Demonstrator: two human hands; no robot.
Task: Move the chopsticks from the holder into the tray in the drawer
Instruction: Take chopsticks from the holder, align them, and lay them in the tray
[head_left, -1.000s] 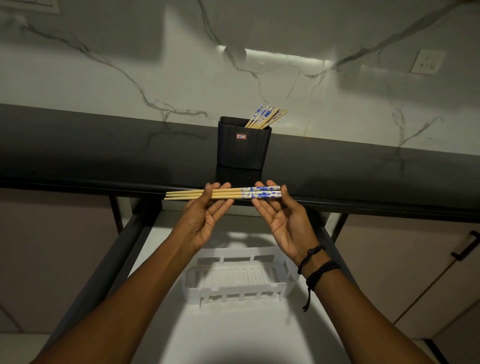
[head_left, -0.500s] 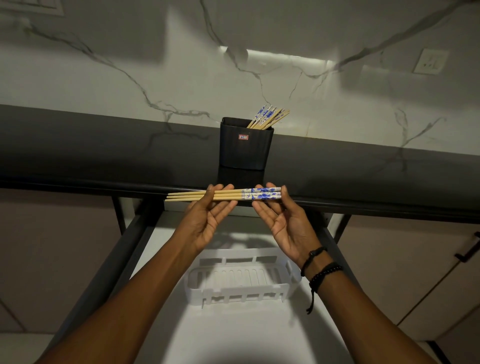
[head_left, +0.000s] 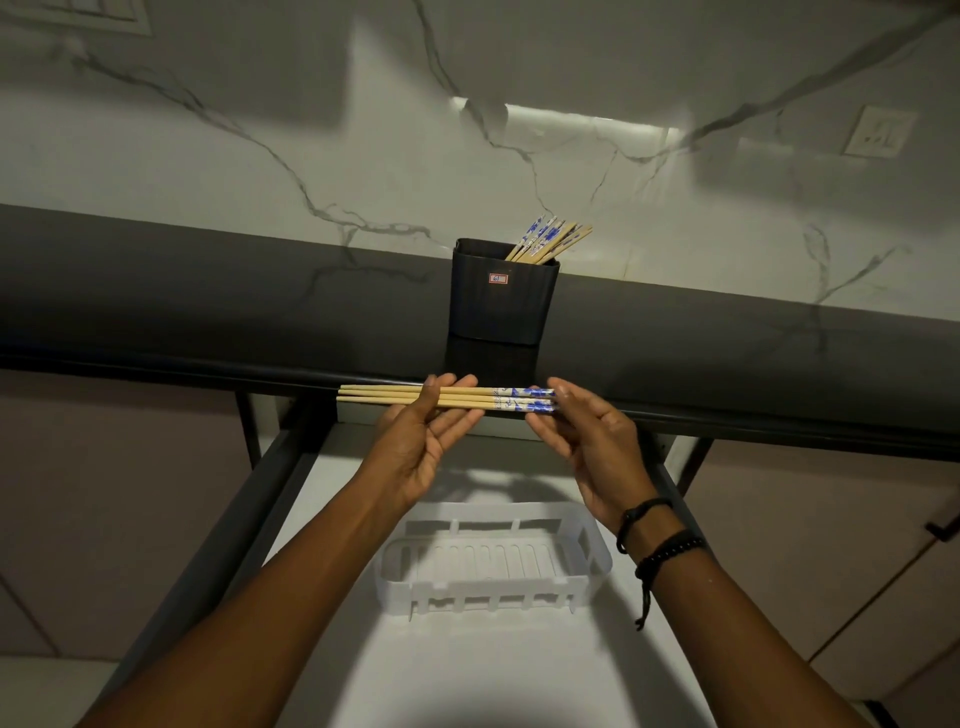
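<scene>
So both hands are up at the front edge of the desk, holding a little bundle of chopsticks level between them, above the open drawer. The left hand has its grip closed loosely around the plain wooden part, thumb on top and fingers underneath, so a stretch of the sticks is hidden behind that thumb. The right hand pinches the blue-and-white patterned ends with its fingertips, and the very tips of the sticks disappear behind those fingers. Looks like three or four sticks, hard to count since they're stacked tight. The black holder sits upright on the desk near its front edge, just behind the hands, with more chopsticks leaning out toward its right corner; you only see their patterned tops, the rest is down inside. The white slotted tray sits in the drawer below the hands, and its far rim is partly covered by the left palm and the right wrist. Lighting is dim, so the drawer's dark side rails blur into shadow, and both forearms run off the bottom edge. There's a little red label on the holder, too small to read.
</scene>
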